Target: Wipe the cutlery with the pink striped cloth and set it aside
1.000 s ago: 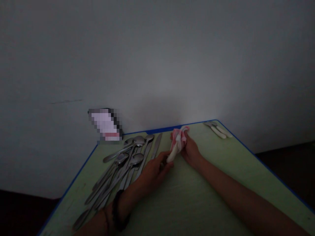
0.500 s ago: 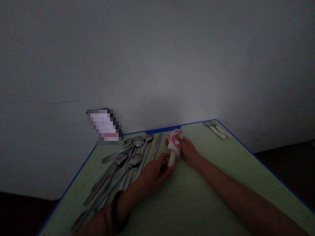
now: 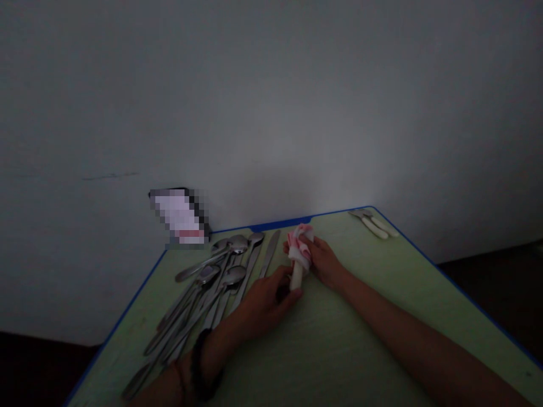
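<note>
My left hand (image 3: 265, 302) is closed around the lower end of a white-handled utensil (image 3: 296, 277) that stands nearly upright on the green table (image 3: 339, 350). My right hand (image 3: 324, 262) is wrapped round a pink and white cloth (image 3: 299, 244) bunched over the utensil's upper part. The covered end of the utensil is hidden by the cloth. To the left lies a heap of several metal spoons (image 3: 212, 282) and a table knife (image 3: 270, 252).
Two white-handled utensils (image 3: 373, 222) lie at the far right corner of the table. A blurred box-like object (image 3: 180, 217) stands by the wall beyond the table's far left edge. The table has a blue rim (image 3: 280, 223); a pale wall rises behind it.
The cloth and my right hand have shifted left and down along the utensil, which has tipped more upright. My left hand has stayed in place on the handle.
</note>
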The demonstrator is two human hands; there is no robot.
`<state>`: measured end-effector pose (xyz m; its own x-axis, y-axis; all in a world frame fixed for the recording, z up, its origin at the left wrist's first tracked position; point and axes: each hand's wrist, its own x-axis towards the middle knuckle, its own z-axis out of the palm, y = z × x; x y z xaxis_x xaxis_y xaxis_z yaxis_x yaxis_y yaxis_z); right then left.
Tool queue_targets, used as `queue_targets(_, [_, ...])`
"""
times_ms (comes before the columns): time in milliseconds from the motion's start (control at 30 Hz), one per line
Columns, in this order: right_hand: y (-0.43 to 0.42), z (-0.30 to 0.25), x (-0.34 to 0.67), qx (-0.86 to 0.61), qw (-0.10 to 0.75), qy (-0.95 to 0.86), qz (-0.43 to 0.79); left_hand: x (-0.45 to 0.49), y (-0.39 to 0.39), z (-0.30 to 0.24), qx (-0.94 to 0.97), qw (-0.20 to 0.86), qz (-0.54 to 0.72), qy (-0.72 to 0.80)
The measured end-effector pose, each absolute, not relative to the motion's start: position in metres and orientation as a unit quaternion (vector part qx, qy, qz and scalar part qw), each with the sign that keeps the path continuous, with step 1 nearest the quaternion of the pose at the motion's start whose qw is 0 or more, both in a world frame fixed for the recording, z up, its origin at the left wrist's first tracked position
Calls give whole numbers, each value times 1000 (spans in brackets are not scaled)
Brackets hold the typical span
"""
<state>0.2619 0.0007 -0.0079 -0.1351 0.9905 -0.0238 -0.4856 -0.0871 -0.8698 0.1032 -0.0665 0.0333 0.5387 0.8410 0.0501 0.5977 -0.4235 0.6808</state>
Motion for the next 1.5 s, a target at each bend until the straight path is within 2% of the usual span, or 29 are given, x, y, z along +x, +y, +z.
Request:
queue_targets(333, [-1,-3,262,-331,550,-379,667,103,-67,32,822,304,180,446])
queue_targets(533, [-1,6,263,-283,560,-287,724,104,-68,32,804,322,201,458])
queue_targets(800, [6,6,267,-231,640,-201,705,104,-70,35,799,330,213,456])
queue_targets(1000, [11,0,266,-265,598,-220,724,102,-71,38,798,334,220,450])
queue_targets(1300, [14,-9,265,-285,617,-225,697,103,-66,28,781,331,249,467])
queue_targets(1500, [10,1,268,-260,619,-224,706,104,-66,34,796,321,209,469])
